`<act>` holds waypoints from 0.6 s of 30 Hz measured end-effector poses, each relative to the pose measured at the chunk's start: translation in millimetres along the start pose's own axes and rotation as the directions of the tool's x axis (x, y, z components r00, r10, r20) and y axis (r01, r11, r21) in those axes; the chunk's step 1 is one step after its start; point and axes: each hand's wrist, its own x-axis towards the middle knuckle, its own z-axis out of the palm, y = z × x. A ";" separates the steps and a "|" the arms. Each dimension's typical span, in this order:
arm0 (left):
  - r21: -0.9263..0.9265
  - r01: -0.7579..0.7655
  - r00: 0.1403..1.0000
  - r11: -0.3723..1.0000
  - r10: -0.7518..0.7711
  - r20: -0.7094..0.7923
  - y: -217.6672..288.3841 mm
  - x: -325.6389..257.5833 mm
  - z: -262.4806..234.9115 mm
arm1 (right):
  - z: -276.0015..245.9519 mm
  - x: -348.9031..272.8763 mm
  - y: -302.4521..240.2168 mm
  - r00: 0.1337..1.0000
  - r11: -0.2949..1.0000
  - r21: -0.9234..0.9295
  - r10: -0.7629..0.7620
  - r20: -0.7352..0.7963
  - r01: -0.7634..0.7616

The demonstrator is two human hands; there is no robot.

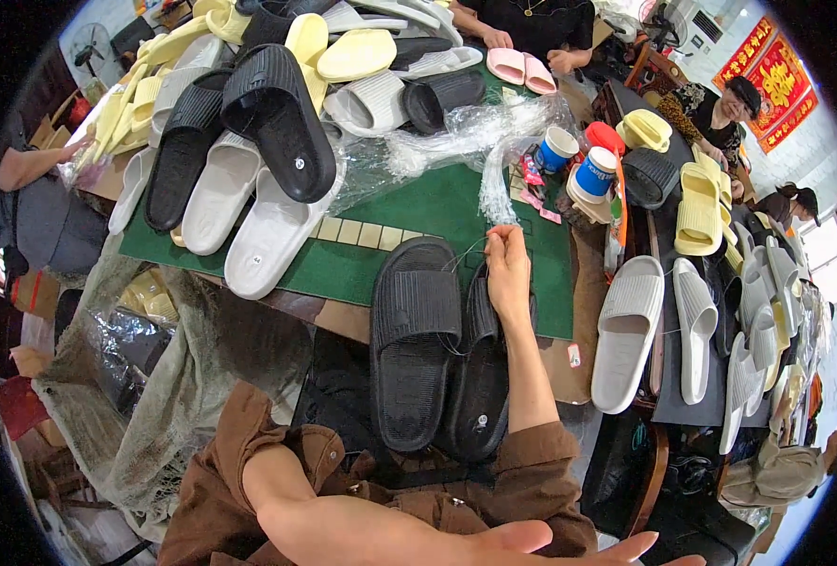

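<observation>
Green-topped table (552,292) on my feed carries a slipper pile (282,118) along its left edge. Two black slippers (414,377) overlap its near edge; over them, my right hand (508,269) pinches a thin clear strand (468,249). Low at right, my left hand (532,549) is spread; red banners (785,87) hang beyond.

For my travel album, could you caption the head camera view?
Right hand at clear strands, black slippers close by, assorted slippers piled over a green mat.
</observation>
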 end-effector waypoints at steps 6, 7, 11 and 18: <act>-0.414 0.772 0.590 0.482 -0.785 0.187 56.4 13.3 -6.4 | 9.3 1.0 1.6 0.999 0.998 0.062 -0.031 -0.019 0.032; -0.531 0.766 0.530 0.363 -0.823 0.203 59.0 11.7 2.0 | 5.0 0.3 3.7 0.998 0.995 0.089 -0.030 -0.049 0.034; -0.757 0.635 0.221 -0.156 -0.902 0.372 80.8 -7.9 70.5 | 1.8 2.7 10.0 0.995 0.936 0.351 0.059 -0.080 -0.028; -0.357 0.663 -0.032 -0.658 -0.502 0.864 169.6 -25.4 191.8 | 1.7 0.2 -7.6 0.999 0.949 0.315 -0.035 0.024 0.026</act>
